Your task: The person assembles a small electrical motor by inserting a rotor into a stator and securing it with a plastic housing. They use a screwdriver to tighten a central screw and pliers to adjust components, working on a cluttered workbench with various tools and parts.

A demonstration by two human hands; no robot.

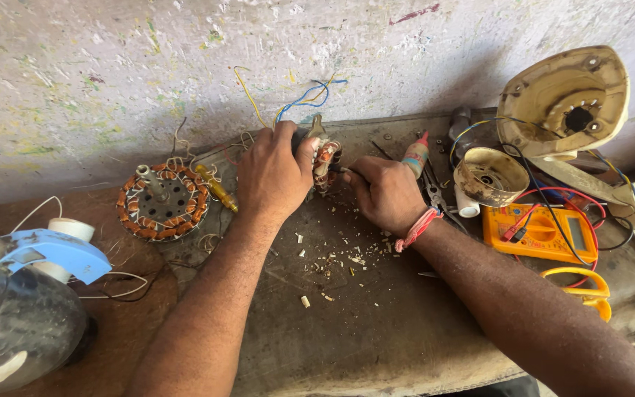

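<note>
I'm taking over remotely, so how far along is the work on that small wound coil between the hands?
Looks done: the cream housing is off and set aside, and scraps litter the mat. In hand: the left hand grips the small wound coil on edge while the right hand works a thin tool at it. Left: coil wires hang loose; the larger stator and multimeter sit untouched.

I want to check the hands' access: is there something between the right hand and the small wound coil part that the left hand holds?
Nothing visible does. The left hand grips the small wound stator upright, and the right hand is already beside it, holding a thin tool whose tip reaches the windings. Only small scraps lie below on the workbench.
</note>
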